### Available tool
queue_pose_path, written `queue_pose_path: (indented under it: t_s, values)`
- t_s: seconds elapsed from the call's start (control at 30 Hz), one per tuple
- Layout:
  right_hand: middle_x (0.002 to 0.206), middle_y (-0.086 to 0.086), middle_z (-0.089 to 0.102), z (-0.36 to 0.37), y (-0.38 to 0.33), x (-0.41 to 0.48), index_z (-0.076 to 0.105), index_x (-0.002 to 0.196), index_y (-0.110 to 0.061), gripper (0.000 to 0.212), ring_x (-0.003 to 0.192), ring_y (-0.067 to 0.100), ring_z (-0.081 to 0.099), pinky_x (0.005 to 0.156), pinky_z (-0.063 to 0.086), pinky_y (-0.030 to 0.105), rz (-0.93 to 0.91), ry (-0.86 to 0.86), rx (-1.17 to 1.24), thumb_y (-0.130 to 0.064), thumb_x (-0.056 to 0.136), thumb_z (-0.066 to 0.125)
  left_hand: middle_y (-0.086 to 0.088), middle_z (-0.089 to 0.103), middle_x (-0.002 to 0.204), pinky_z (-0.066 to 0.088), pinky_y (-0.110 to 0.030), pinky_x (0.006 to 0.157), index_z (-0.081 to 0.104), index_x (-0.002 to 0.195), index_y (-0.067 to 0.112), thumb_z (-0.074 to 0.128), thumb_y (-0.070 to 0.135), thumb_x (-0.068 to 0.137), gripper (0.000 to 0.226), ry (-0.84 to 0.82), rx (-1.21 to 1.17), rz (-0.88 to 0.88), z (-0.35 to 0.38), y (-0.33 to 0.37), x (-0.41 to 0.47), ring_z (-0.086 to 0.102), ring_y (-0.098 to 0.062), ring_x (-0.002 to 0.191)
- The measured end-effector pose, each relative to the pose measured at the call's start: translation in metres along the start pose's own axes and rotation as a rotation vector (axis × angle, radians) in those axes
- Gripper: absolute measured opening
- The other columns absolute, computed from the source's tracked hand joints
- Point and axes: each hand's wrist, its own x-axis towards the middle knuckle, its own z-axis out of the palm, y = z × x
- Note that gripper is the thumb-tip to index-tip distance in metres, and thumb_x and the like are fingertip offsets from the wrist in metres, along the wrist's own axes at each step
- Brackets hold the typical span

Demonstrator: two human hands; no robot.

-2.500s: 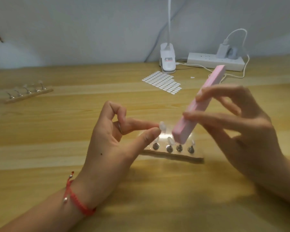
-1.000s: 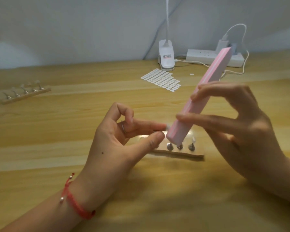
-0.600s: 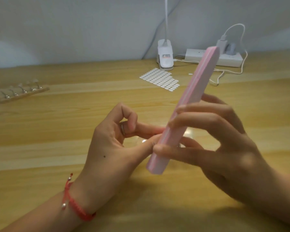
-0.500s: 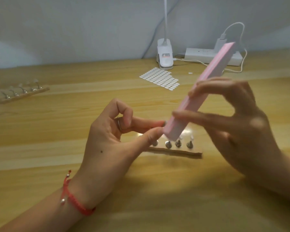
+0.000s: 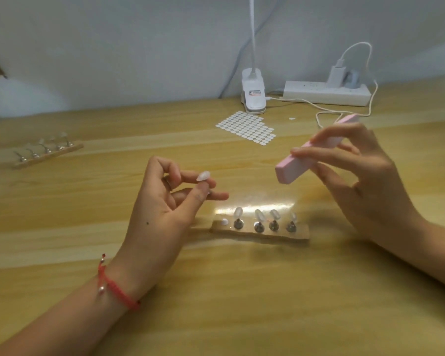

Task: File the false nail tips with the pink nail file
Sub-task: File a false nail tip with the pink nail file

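Your left hand (image 5: 162, 201) pinches a clear nail tip (image 5: 203, 176) between thumb and fingers, while your right hand (image 5: 357, 176) grips the pink nail file (image 5: 293, 167), well apart from it. Between them, a wooden holder (image 5: 262, 233) on the table (image 5: 242, 304) carries four more tips.

A pale grey-white wall (image 5: 113, 47) rises behind a light wooden table (image 5: 216, 317), with a white clip lamp (image 5: 253, 96) and a white power strip (image 5: 324, 95) near its back edge and a bright gleam mid-table.

Five nail tips (image 5: 259, 216) show: one nail tip (image 5: 203, 176) held up, four on pegs. There are two peg holders (image 5: 301, 233), one pink nail file (image 5: 290, 169), one sticker sheet (image 5: 244, 128), one lamp (image 5: 253, 93) and one power strip (image 5: 319, 95).
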Motion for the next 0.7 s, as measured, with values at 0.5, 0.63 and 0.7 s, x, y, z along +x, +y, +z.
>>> queue_pose_path:
  t_s: [0.5,0.63,0.7]
  values:
    - [0.114,0.014,0.054,-0.0016,-0.0035,-0.001,0.062,0.117,-0.017,0.039,0.11,0.036,0.055,0.094,0.046,0.059,-0.01,-0.038,0.082,0.006,0.086,0.065,0.008,0.07,0.081,0.045,-0.01,0.072,0.038,0.092,0.017,0.076,0.001,0.072,0.045,-0.228,0.448,0.107,-0.0066,-0.0033,-0.002,0.066,-0.009,0.079]
    - [0.115,0.014,0.054,-0.0011,-0.003,-0.0013,0.061,0.117,-0.018,0.041,0.11,0.036,0.054,0.095,0.046,0.058,-0.011,-0.056,0.097,0.007,0.085,0.065,0.016,0.066,0.084,0.039,-0.007,0.071,0.04,0.097,0.022,0.074,0.006,0.073,0.044,-0.286,0.517,0.144,-0.0044,-0.0053,-0.0034,0.062,-0.01,0.085]
    - [0.114,0.015,0.055,-0.0003,-0.003,-0.0015,0.061,0.117,-0.018,0.043,0.111,0.035,0.054,0.094,0.047,0.059,-0.018,-0.056,0.091,0.008,0.083,0.066,0.017,0.066,0.088,0.038,-0.005,0.072,0.041,0.099,0.026,0.073,0.016,0.073,0.043,-0.284,0.515,0.115,-0.0053,-0.006,-0.003,0.06,-0.01,0.089]
